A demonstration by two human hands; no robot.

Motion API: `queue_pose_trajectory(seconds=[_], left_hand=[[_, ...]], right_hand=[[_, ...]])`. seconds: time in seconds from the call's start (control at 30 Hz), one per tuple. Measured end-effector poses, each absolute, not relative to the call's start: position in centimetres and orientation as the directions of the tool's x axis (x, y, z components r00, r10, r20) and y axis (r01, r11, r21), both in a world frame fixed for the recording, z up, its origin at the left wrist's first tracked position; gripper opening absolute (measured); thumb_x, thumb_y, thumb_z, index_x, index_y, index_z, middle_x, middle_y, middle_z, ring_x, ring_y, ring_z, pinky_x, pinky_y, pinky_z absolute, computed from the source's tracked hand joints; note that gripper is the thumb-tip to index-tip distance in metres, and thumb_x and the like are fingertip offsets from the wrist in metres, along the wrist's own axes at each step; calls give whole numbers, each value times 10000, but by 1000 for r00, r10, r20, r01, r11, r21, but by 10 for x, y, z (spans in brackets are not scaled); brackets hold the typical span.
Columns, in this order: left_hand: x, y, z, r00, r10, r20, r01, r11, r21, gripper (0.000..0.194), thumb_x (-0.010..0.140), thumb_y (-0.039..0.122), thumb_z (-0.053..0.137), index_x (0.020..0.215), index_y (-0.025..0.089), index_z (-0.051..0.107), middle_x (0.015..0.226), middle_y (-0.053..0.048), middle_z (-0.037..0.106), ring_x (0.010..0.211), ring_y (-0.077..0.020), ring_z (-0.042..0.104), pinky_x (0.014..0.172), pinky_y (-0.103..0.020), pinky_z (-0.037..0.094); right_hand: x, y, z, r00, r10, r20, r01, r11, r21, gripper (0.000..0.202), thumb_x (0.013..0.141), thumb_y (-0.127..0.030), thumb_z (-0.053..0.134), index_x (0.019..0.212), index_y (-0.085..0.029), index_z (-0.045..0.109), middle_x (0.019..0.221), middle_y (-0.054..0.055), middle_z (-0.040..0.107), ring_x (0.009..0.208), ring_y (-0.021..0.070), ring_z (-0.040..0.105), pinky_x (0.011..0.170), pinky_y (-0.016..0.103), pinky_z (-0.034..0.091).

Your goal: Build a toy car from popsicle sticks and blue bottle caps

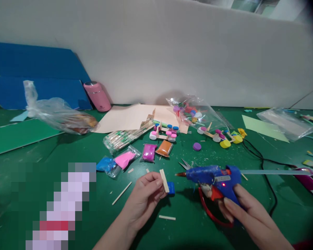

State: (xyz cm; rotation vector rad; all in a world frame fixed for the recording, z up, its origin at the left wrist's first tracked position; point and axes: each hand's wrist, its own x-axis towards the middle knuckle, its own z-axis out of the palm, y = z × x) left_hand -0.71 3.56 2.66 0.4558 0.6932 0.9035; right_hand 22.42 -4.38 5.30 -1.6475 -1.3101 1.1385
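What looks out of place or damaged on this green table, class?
Mostly untidiness: cut stick pieces lie loose around the left hand, and the scissors lie open behind the glue gun. No spill is visible.

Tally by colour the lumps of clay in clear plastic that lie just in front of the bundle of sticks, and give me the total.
Blue clay: 1
Pink clay: 1
Magenta clay: 1
Orange clay: 1
Total: 4

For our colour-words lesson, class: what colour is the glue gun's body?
The glue gun has a blue body, seen best in the head view.
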Motion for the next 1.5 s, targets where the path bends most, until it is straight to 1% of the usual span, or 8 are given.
queue_pose_trajectory(seconds=[0.2,0.43,0.63,0.73,0.87,0.97,1.23,1.5], left_hand=[[-9,37,29,364,852,-376,-515,520,681,143,655,207,684,600,119,586,512,24,485,478,-53,403,509,-176,354],[-12,44,29,267,889,-373,-532,459,712,119,621,188,706,603,128,605,525,27,517,502,-59,461,522,-169,393],[-11,44,28,255,889,-381,-524,458,718,120,617,194,711,610,130,610,518,33,508,496,-58,463,529,-173,403],[-11,43,24,291,885,-363,-517,465,719,117,646,198,692,616,128,603,507,33,496,488,-58,452,524,-178,398],[-10,42,20,302,888,-346,-527,458,716,109,664,186,679,621,128,598,509,37,488,485,-52,437,518,-174,390],[-10,42,19,304,888,-345,-525,459,717,108,666,183,679,619,128,599,521,34,497,501,-55,452,531,-174,395],[-10,41,21,316,877,-362,-509,479,715,112,649,192,694,630,126,606,532,29,508,509,-60,461,537,-179,393],[-7,41,18,314,870,-381,-478,492,728,137,645,212,701,613,133,594,518,35,498,503,-63,442,548,-197,373]], right_hand=[[267,-18,30,389,911,-137,410,-304,-860,240,730,-417,581,827,-200,548,625,-10,624,559,163,572,520,248,474],[312,1,2,485,874,16,769,-418,-484,382,739,-476,498,879,-147,633,741,113,667,675,289,615,561,361,459],[286,-3,11,404,887,223,871,-299,-391,414,775,-434,464,1003,-97,540,984,215,550,951,381,509,784,478,382],[238,-12,16,240,933,269,898,-109,-426,232,802,-353,466,943,-185,541,949,103,586,920,252,544,813,369,420],[169,-27,13,-328,930,165,764,364,-533,128,819,-169,473,876,-197,583,816,38,651,748,167,586,682,275,458],[140,-32,8,-483,871,86,756,465,-462,166,825,-126,468,940,-180,574,846,50,647,779,176,583,697,282,451],[127,-13,23,-442,803,-400,896,419,-149,192,752,-57,517,889,-143,620,810,113,663,693,261,640,537,318,449],[143,-4,39,-433,790,-435,901,395,-180,169,718,-38,511,786,-117,643,744,120,676,639,237,647,470,261,385]])
